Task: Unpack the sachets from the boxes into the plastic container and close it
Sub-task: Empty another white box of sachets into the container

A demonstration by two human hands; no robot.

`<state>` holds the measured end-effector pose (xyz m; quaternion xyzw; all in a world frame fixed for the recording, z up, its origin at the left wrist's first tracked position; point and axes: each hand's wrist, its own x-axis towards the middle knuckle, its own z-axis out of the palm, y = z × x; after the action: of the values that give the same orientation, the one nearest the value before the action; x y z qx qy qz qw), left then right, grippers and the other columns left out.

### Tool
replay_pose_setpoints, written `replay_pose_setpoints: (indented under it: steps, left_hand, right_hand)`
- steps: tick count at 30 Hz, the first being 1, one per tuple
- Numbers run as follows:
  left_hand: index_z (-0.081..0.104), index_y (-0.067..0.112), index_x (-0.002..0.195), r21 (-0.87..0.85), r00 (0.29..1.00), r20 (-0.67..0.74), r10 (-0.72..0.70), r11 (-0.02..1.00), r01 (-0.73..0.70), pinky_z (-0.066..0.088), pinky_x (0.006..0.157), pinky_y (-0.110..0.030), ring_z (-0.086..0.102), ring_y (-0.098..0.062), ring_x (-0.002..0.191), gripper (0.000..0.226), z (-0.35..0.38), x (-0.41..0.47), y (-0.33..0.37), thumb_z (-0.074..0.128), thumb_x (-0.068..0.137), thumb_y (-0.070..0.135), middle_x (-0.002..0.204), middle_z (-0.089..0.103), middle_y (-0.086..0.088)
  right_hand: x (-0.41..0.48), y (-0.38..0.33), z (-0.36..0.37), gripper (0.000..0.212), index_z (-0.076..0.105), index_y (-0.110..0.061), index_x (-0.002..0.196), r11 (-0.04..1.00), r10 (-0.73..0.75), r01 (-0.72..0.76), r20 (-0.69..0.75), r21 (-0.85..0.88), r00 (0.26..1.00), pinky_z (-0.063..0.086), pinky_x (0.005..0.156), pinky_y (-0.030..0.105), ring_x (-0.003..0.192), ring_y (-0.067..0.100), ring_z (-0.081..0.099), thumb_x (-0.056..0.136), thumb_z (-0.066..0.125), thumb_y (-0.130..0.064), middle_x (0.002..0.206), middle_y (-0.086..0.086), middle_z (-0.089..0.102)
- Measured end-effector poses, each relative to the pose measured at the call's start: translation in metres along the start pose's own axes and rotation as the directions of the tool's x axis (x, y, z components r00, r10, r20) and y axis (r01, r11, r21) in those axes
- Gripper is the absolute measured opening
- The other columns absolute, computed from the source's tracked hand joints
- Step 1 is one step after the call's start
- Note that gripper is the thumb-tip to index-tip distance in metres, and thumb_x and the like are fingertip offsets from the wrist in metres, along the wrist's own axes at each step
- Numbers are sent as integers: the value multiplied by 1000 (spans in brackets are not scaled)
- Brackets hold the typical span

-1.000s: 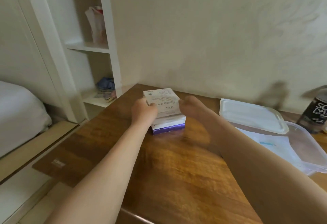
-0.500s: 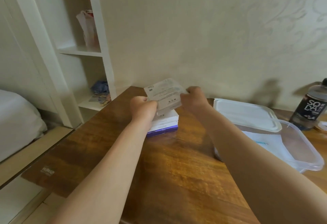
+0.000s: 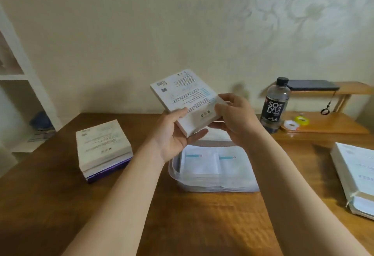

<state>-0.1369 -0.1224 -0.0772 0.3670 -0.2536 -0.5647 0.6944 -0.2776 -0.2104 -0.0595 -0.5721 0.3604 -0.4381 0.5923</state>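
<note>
Over clear plastic container (image 3: 174,171), flat cardboard box (image 3: 186,98)

All we get of the person here is two arms and two hands, nothing else in shot. The left forearm (image 3: 125,191) and the right forearm (image 3: 283,185) are both bare skin from the wrist right down to where the bottom edge cuts them off, smooth and fairly slim. The left hand (image 3: 174,134) and right hand (image 3: 236,118) are bare too. The fingers (image 3: 221,107) look slender to us. The nails are too blurry to call, and anything worn higher up is out of frame.
</note>
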Motion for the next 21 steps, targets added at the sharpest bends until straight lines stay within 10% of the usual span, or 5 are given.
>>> replay_pose_setpoints:
  steps: [8,21]
  left_hand:
    - [57,31,136,176,993,112,30,983,-49,58,67,-44,67,-34,111,48,13,30,-13,57,97,4,127,70,-11]
    - [53,26,138,208,989,135,61,974,-88,58,65,-46,71,-36,102,51,-1,48,-26,53,95,-3,128,69,-12]
  right_hand:
    - [9,14,-22,43,47,-31,116,982,66,-62,16,-181,998,62,65,35,91,20,70,85,76,-36,104,2,70]
    - [29,28,-26,53,46,-18,133,983,145,-134,80,-127,986,62,70,36,91,24,74,88,73,-12,107,9,73]
